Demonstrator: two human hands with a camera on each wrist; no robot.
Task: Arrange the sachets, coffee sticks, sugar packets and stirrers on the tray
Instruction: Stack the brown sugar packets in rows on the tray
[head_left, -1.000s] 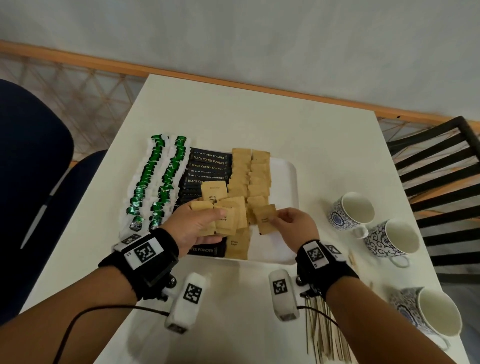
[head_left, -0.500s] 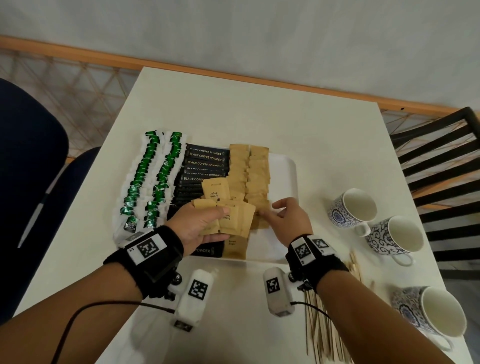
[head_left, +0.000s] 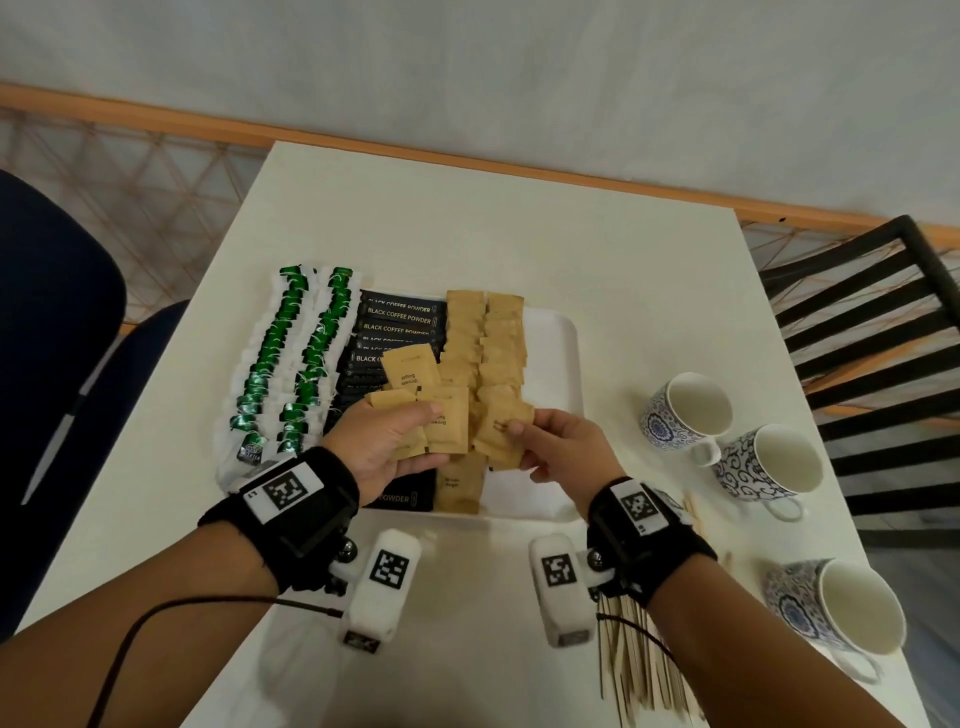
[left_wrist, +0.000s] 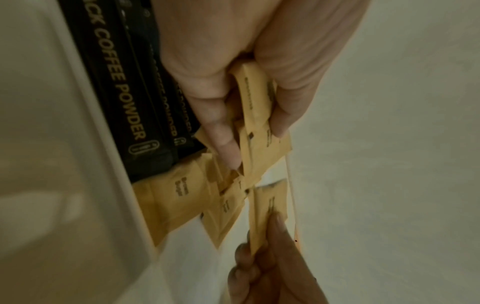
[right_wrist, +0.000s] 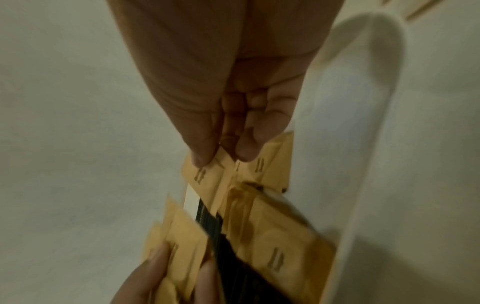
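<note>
A white tray (head_left: 561, 358) holds rows of green-tagged sachets (head_left: 283, 353), black coffee sticks (head_left: 397, 317) and brown sugar packets (head_left: 485, 343). Over the tray's near half my left hand (head_left: 384, 441) grips a fanned bunch of sugar packets (head_left: 444, 428) between thumb and fingers. The left wrist view shows the same bunch (left_wrist: 255, 107) under my thumb. My right hand (head_left: 558, 449) pinches one sugar packet (head_left: 501, 434) at the bunch's right edge; the right wrist view shows that packet (right_wrist: 207, 176) between thumb and fingertips. Wooden stirrers (head_left: 639, 660) lie on the table near my right wrist.
Three blue-patterned white cups (head_left: 691, 410) (head_left: 774, 462) (head_left: 841, 608) stand to the right of the tray. A black slatted chair (head_left: 872, 322) is at the table's right edge, a dark blue chair (head_left: 57, 332) at the left. The tray's right strip (head_left: 553, 395) is bare.
My right hand went to the packets on the tray half a second ago, then came back to the bunch and now pinches a packet there. The left hand keeps holding its bunch.
</note>
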